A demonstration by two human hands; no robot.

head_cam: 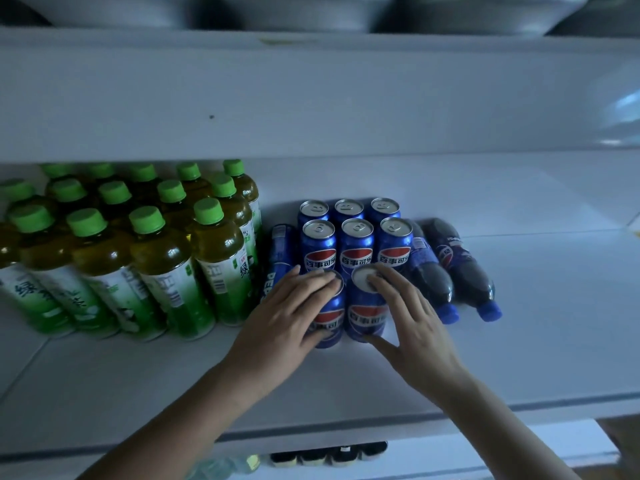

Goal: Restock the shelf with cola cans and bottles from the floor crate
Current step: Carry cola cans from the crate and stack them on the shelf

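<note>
Blue cola cans stand upright in rows on the white shelf point(519, 341). Two front cans stand side by side. My left hand point(287, 317) grips the left front can point(330, 318) from its top and side. My right hand point(412, 323) holds the right front can point(367, 315), fingers on its lid and thumb against its lower side. Behind them stand two rows of three cans point(356, 242). Two dark cola bottles point(460, 268) with blue caps lie on the shelf to the right. Another blue bottle point(278, 258) lies left of the cans.
Several green-capped tea bottles point(138, 258) stand packed on the left of the shelf. The upper shelf board point(311, 98) overhangs the back. Bare white shelf extends to the right and along the front. Dark-capped items point(329, 455) show on the shelf below.
</note>
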